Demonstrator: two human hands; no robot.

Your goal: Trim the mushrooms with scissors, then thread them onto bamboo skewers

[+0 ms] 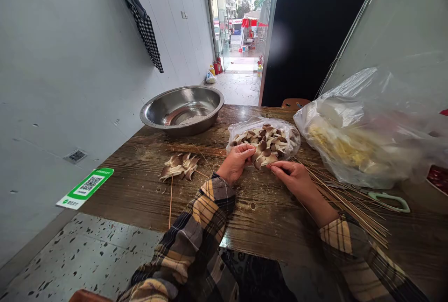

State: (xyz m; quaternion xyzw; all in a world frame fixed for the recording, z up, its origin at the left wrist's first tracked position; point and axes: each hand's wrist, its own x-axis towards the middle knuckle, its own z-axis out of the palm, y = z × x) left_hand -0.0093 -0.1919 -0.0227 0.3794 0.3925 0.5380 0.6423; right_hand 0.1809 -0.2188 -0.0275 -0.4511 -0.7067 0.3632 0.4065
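My left hand (236, 162) pinches a small cluster of oyster mushrooms (262, 156) at its left side, in front of the plastic bag. On the right of that cluster, my right hand (290, 176) is closed with thumb and finger on a thin bamboo skewer, mostly hidden by the fingers; its tip meets the mushrooms. An open clear bag (296, 141) full of loose oyster mushrooms (268, 133) lies just behind both hands. To the left, mushrooms threaded on skewers (179, 166) rest on the table, one bare stick (171, 204) pointing toward me.
A steel basin (182, 127) stands at the table's back left. Bare bamboo skewers (336, 199) spread across the right side, beside green-handled scissors (394, 202). A large plastic bag with yellowish contents (350, 143) sits behind them. A QR-code card (87, 187) is by the left edge.
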